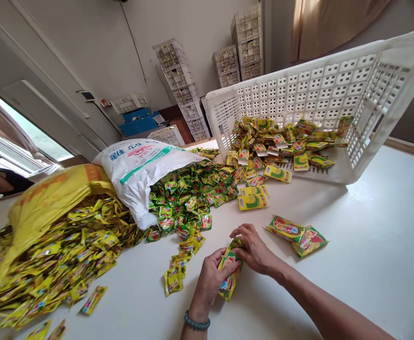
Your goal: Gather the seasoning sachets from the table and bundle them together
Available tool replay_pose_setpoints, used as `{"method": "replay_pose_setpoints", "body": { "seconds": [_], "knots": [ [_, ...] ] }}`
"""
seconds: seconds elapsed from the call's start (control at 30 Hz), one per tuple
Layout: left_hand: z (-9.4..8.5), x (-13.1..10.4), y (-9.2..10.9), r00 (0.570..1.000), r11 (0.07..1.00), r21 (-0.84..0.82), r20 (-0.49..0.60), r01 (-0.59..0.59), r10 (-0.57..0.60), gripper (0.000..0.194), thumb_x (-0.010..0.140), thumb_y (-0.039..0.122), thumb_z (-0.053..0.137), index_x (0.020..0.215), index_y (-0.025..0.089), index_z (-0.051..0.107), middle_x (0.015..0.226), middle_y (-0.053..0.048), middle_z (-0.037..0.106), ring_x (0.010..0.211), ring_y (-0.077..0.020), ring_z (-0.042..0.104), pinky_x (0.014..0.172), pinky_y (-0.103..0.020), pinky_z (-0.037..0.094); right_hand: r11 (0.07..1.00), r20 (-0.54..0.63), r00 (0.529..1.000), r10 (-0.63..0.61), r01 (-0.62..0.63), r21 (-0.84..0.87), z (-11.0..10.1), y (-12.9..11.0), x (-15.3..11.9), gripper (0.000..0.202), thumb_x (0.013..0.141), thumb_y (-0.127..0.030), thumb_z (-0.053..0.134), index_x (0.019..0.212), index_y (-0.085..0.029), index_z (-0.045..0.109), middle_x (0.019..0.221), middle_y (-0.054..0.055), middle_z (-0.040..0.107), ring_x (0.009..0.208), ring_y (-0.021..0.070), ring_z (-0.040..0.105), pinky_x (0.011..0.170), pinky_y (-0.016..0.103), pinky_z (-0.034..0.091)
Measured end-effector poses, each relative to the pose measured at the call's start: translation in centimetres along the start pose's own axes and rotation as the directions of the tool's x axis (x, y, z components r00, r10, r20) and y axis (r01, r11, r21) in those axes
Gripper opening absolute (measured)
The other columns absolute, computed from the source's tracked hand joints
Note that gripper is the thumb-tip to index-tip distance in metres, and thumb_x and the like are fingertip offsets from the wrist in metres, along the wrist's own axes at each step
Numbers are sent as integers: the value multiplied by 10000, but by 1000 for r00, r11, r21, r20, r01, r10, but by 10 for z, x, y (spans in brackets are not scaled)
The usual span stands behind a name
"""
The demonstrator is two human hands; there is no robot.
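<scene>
The held packet (228, 287) is yellow and green with red patches and pale lettering; the two packets (288, 228) to its right repeat yellow, green and red. At left, a yellow sack (56, 191) bears orange print beside yellow sachets (63, 257); farther, a white sack (136, 177) shows a green band and red and blue print. The far-right white basket (308, 89) is patterned with square holes.

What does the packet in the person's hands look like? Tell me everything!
The packet is yellow and green with big, colourful letters, partly covered by fingers. It looks like thin, shiny plastic. It slants over the white table. The left hand grips its side, thumb across the front, and the right hand has fingers at its upper end. I can't tell whether that end is open.
</scene>
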State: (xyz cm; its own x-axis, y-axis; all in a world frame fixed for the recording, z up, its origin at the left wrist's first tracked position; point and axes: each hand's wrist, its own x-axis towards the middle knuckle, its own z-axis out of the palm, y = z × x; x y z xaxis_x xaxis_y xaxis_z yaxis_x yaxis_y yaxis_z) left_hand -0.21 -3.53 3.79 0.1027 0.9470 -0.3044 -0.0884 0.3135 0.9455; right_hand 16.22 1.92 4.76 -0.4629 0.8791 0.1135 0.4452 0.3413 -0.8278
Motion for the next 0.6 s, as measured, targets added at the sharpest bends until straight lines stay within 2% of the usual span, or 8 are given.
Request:
{"method": "replay_pose_setpoints", "body": {
  "seconds": [0.13, 0.2, 0.27, 0.33, 0.5, 0.6],
  "knots": [
    [1, 4, -4, 998, 1000, -29, -59, 3, -5, 424, 619, 327, 839, 956, 130, 673, 795, -35, 722, 696, -156, 632, 668, -247, 478, 990, 34, 997, 68, -72, 125, 4, 3, 2, 339, 943, -397, 443, 870, -185, 697, 1050, 76, 650, 1100, 255, 478, 983, 404, 386],
    [1, 5, -5, 997, 998, -64, -74, 11, -16, 408, 630, 331, 832, 945, 134, 662, 758, -21, 713, 661, -143, 623, 653, -243, 474, 986, -40, 993, 107, -101, 135, 2, 5, 2, 418, 936, -504, 426, 875, -189, 695, 1090, 83, 641, 1133, 269, 457, 1006, 433, 364],
    [1, 5, -4, 997, 996, -91, -76, 14, -20, 400, 634, 328, 829, 940, 137, 655, 729, -10, 703, 633, -135, 615, 632, -238, 468, 987, -98, 988, 121, -110, 116, 2, 6, 2, 438, 893, -562, 484, 798, -196, 705, 1151, 95, 621, 1178, 296, 417, 1017, 468, 345],
    [1, 4, -2, 997, 993, -115, -79, 8, -17, 402, 625, 319, 834, 934, 136, 652, 731, -12, 704, 639, -139, 622, 631, -237, 469, 986, -84, 991, 108, -97, 133, 4, 6, 2, 442, 874, -578, 511, 731, -212, 715, 1153, 93, 622, 1185, 301, 409, 1014, 481, 346],
    [0, 4, -2, 997, 989, -145, -83, -10, -2, 424, 633, 296, 831, 976, 133, 643, 794, -29, 717, 684, -144, 640, 661, -232, 476, 983, -102, 991, 86, -67, 173, 12, 3, 1, 432, 901, -559, 478, 802, -233, 743, 1156, 84, 621, 1187, 291, 400, 1032, 497, 332],
    [-1, 3, -4, 995, 985, -168, -97, -50, 34, 472, 634, 308, 831, 1016, 136, 614, 794, -37, 717, 691, -153, 648, 675, -241, 483, 985, -15, 997, 72, -68, 160, 17, 2, 0, 474, 938, -538, 413, 782, -232, 739, 1231, 73, 586, 1247, 295, 343, 1058, 513, 303]
  ]
}}
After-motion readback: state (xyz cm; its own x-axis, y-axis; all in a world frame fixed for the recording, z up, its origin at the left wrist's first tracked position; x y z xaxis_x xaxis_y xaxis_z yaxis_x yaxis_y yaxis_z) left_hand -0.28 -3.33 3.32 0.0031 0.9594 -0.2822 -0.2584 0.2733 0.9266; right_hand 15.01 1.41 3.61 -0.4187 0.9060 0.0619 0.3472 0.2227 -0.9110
